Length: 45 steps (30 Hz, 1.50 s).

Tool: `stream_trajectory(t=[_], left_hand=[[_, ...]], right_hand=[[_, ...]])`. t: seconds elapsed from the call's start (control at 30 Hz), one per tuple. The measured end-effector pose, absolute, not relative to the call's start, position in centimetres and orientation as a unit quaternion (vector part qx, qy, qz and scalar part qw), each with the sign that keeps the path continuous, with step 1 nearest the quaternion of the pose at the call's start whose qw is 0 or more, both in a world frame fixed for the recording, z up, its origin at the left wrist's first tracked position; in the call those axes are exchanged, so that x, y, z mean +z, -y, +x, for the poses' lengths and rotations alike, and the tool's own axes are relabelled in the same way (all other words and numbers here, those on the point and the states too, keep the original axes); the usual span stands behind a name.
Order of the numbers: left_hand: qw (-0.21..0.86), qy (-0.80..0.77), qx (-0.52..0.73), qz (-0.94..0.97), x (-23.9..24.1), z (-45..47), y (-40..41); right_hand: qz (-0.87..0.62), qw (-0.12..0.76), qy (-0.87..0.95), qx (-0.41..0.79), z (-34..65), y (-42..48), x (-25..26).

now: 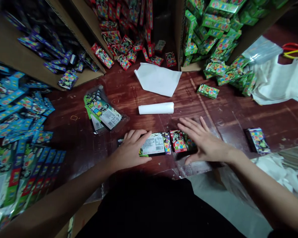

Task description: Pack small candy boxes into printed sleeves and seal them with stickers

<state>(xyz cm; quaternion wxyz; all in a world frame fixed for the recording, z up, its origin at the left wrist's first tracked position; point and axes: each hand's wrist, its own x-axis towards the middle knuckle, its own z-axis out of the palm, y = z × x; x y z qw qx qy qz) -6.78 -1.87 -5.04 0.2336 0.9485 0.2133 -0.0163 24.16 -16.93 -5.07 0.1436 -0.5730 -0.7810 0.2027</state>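
Observation:
A short row of small colourful card boxes (172, 142) lies on the dark red table (225, 115) just in front of me, with a flat card showing a white barcode label (153, 145) at its left end. My left hand (131, 150) curls round the left end of that row, fingers pressing the label card. My right hand (203, 140) lies flat with fingers spread over the right end of the row and the clear wrapping under it.
A rolled white paper (156, 108) and a white sheet (158, 79) lie beyond the row. A bagged green pack (101, 112) sits left. Cardboard cartons hold blue (47, 53), red (124, 33) and green boxes (213, 29). One lone box (259, 140) sits right.

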Motion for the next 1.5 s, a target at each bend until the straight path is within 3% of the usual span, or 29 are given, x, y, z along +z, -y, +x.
stream_trajectory(t=[0.3, 0.63, 1.27, 1.5], left_hand=[[0.206, -0.216, -0.019, 0.954, -4.5, -3.9, 2.6], [0.213, -0.206, -0.023, 0.955, -4.7, -4.3, 2.3], [0.250, -0.192, -0.020, 0.949, -4.2, -4.7, 1.5], [0.257, -0.260, 0.025, 0.931, -2.8, -5.0, 1.8]], right_hand=[[-0.574, 0.224, 0.763, 0.195, 22.7, 15.9, -8.1], [-0.574, 0.180, 0.759, 0.251, 25.6, 18.2, -6.5], [-0.542, 0.233, 0.752, 0.293, 24.7, 15.3, -5.8], [-0.591, 0.266, 0.731, 0.214, 24.1, 15.0, -3.4]])
